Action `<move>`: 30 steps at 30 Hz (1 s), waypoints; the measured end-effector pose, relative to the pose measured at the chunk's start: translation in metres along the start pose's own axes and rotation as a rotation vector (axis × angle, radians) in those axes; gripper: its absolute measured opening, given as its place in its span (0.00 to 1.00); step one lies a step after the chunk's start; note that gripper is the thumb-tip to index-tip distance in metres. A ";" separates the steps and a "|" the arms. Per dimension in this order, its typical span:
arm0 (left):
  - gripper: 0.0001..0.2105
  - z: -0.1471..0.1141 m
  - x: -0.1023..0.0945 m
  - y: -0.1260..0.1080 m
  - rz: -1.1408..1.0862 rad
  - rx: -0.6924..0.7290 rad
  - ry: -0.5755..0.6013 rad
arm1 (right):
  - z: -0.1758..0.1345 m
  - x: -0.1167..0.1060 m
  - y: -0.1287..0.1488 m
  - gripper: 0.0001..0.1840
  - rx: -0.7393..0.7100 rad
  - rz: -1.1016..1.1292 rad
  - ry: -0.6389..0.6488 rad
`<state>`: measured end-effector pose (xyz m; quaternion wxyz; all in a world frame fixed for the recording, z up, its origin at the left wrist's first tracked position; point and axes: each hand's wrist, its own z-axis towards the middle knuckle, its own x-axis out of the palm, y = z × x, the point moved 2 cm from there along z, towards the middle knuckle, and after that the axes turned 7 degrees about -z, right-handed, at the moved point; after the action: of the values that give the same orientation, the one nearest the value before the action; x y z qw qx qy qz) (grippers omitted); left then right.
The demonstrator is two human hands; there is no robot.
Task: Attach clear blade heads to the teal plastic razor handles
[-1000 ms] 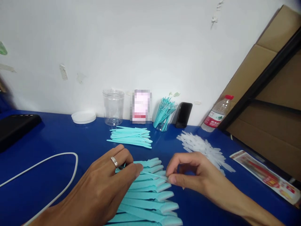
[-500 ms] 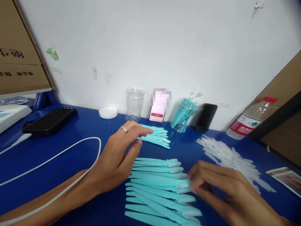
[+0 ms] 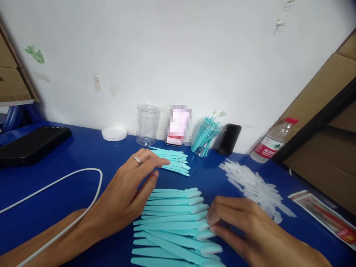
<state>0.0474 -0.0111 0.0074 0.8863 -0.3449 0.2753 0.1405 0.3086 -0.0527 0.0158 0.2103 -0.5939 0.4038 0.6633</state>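
A row of turquoise eyebrow razors (image 3: pixel 167 225) lies side by side in front of me, handles to the left and blade ends to the right. My right hand (image 3: pixel 239 222) has its thumb and fingers pinched at the blade end of one razor in the middle of the row; the fingertips are partly hidden. Over the left of the row hovers my left hand (image 3: pixel 139 181), a ring on one finger, index finger stretched out and thumb apart, holding nothing. Just beyond it is a smaller bunch of turquoise razors (image 3: pixel 178 163). Right of the row lies a heap of translucent white plastic pieces (image 3: pixel 253 185).
Along the wall stand a white lid (image 3: pixel 114 134), a clear jar (image 3: pixel 148 124), a lit phone (image 3: pixel 178 126), a jar of turquoise sticks (image 3: pixel 205 137), a black device (image 3: pixel 230 139) and a water bottle (image 3: pixel 272 144). A white cable (image 3: pixel 91 200) crosses my left forearm. A black power bank (image 3: pixel 36 144) lies left.
The view has turned right, so everything sits further left. My right hand stays at the razors' blade ends, where the middle razors lie slightly differently. My left hand keeps its pose.
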 end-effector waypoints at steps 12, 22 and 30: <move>0.13 0.002 0.005 0.010 0.082 -0.001 0.092 | 0.002 -0.002 0.007 0.09 -0.101 -0.119 -0.026; 0.12 0.004 0.011 0.036 0.256 -0.046 0.191 | 0.001 -0.008 -0.005 0.06 -0.084 -0.111 -0.112; 0.15 0.004 0.005 0.080 0.378 -0.054 0.221 | -0.008 -0.053 -0.083 0.03 0.377 -0.230 -0.106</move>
<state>0.0177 0.0496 -0.0358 0.7991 -0.3243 0.4266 0.2727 0.3872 -0.0002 0.0428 0.4129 -0.5506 0.4384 0.5781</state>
